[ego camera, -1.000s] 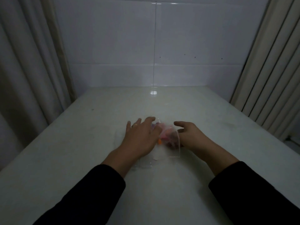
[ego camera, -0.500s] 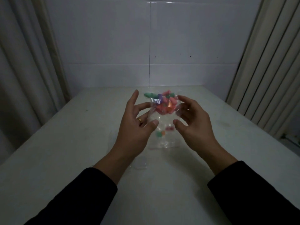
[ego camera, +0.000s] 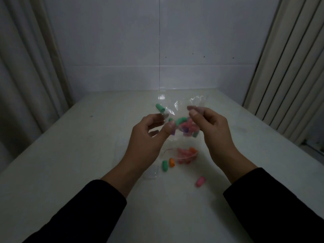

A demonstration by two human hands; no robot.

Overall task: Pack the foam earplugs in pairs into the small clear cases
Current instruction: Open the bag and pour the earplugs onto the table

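Note:
A clear plastic bag (ego camera: 185, 109) of coloured foam earplugs (ego camera: 186, 126) hangs above the white table (ego camera: 70, 163). My left hand (ego camera: 149, 137) pinches its left edge and my right hand (ego camera: 210, 127) pinches its right edge. A green earplug (ego camera: 159, 108) sits high at the bag's left. On the table below lie a green earplug (ego camera: 164, 166), an orange one (ego camera: 171, 162), a pink one (ego camera: 200, 181) and a second small bag of pink earplugs (ego camera: 186, 155). A small clear case (ego camera: 152, 171) lies beside my left wrist.
The white table runs back to a tiled wall (ego camera: 157, 50). Curtains (ego camera: 26, 67) hang at the left and vertical blinds (ego camera: 289, 58) at the right. Black sleeves cover both forearms.
Both hands went from the table up with the bag, then spread apart to pinch its edges. Loose earplugs and a second bag now show on the table beneath.

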